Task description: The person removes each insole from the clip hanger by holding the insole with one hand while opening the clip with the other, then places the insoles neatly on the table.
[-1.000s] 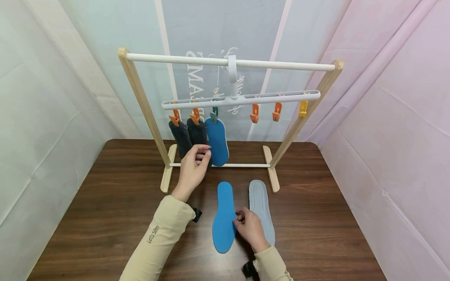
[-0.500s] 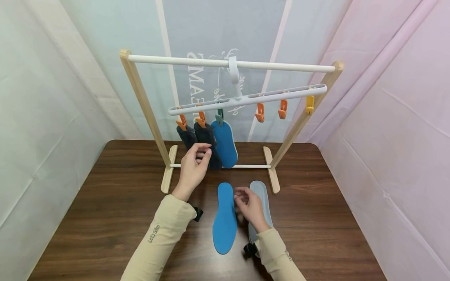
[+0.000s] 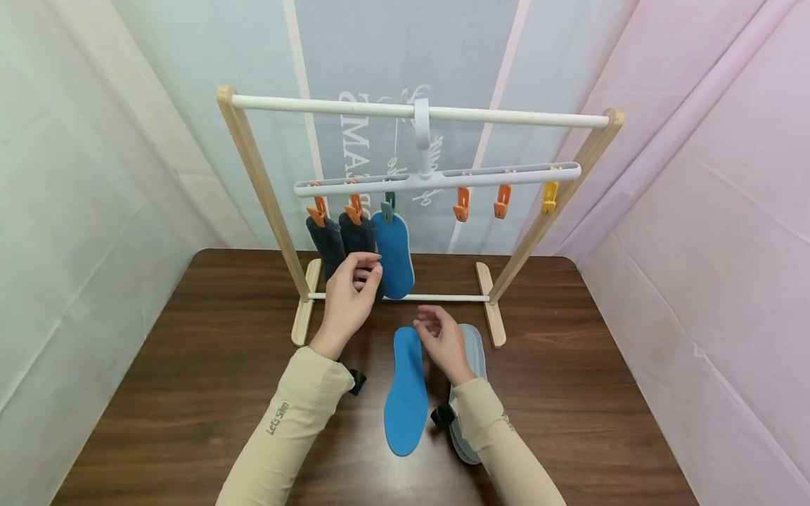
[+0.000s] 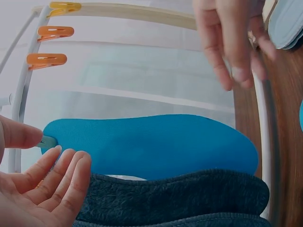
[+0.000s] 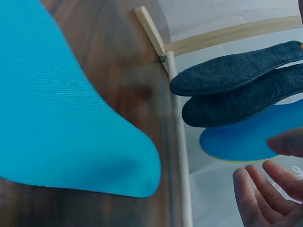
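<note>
A blue insole (image 3: 406, 393) and a grey insole (image 3: 476, 346) lie side by side on the dark wooden table (image 3: 190, 365). My right hand (image 3: 427, 327) hovers above their far ends with loosely curled fingers (image 5: 265, 194) and holds nothing. Two dark felt insoles (image 3: 328, 242) and another blue insole (image 3: 394, 256) hang from clips on a white hanger (image 3: 436, 179). My left hand (image 3: 373, 270) is raised in front of the dark insoles, its fingers (image 4: 61, 175) relaxed and gripping nothing. In the left wrist view the hanging blue insole (image 4: 151, 146) shows above a dark insole (image 4: 180, 198).
The hanger hangs on a wooden rack with a white top bar (image 3: 506, 116). Two free orange clips (image 3: 461, 204) and a yellow clip (image 3: 549, 198) hang on its right half. The rack's feet and lower rail (image 3: 443, 298) stand just beyond the hands. Fabric walls close in the table.
My right hand has lifted off the edge of the blue insole on the table and moved forward toward the rack. The hanger tilted, then swung level again. My left hand stayed put.
</note>
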Demonstrator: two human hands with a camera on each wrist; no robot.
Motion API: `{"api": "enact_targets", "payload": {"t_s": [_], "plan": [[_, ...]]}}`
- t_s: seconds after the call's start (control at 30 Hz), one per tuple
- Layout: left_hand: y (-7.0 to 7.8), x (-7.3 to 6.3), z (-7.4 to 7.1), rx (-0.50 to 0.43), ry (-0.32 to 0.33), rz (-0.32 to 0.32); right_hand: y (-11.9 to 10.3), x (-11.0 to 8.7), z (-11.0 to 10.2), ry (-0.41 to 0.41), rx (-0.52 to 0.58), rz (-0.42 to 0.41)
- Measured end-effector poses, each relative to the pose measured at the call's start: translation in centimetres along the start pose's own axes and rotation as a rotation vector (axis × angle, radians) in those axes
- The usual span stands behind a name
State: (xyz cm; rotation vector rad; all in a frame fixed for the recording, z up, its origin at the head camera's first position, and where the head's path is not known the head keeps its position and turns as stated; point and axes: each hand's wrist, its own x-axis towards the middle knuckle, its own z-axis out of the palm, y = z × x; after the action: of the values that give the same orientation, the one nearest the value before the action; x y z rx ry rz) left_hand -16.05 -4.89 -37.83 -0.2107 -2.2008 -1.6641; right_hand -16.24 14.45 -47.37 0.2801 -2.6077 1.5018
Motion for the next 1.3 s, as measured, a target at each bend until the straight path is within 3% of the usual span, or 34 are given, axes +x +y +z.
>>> {"api": "enact_targets", "payload": {"t_s": [0.1,0.13,0.27,0.33,0.43,0.5,0.6,0.63,0.73,0.83,0.87,0.9,1.0,1.3], "plan": [[-0.3,0.0,-0.1,-0.021,0.001,0.034,-0.4,0.9,0.0,0.0,-0.006,-0.022],[-1.6,0.3,0.3,-0.057,0.008,0.069,-0.4,1.2,0.1,0.0,-0.011,-0.032],[-4.5,0.8,0.9,-0.097,0.0,0.093,-0.6,2.3,0.1,0.015,0.0,-0.063],[-7.3,1.3,1.8,-0.107,0.023,0.137,-0.7,3.0,0.2,0.029,0.015,-0.078],[-8.0,1.4,2.0,-0.084,0.033,0.148,-0.8,3.8,0.4,0.038,0.03,-0.096],[-7.0,1.1,1.7,-0.074,0.041,0.15,-0.8,4.5,0.5,0.041,0.037,-0.1],[-3.4,0.4,0.6,-0.071,0.013,0.112,-1.0,5.3,0.8,0.054,0.041,-0.098],[-3.7,0.4,0.7,-0.086,0.024,0.131,-1.1,5.5,0.9,0.061,0.042,-0.096],[-2.8,0.2,0.5,-0.084,0.019,0.112,-1.2,6.1,1.3,0.073,0.054,-0.088],[-2.0,0.1,0.3,-0.053,0.008,0.074,-1.3,6.7,1.7,0.081,0.068,-0.087],[-0.8,-0.1,0.0,-0.019,-0.005,0.038,-1.3,6.9,1.8,0.08,0.077,-0.089],[-0.6,-0.1,0.0,-0.006,-0.009,0.025,-1.3,7.1,1.9,0.081,0.084,-0.094],[0.2,-0.1,-0.3,0.025,-0.014,0.007,-1.5,7.5,2.0,0.078,0.105,-0.087],[0.8,0.1,-0.8,0.01,0.018,0.03,-1.9,7.5,2.5,0.06,0.148,-0.027]]}}
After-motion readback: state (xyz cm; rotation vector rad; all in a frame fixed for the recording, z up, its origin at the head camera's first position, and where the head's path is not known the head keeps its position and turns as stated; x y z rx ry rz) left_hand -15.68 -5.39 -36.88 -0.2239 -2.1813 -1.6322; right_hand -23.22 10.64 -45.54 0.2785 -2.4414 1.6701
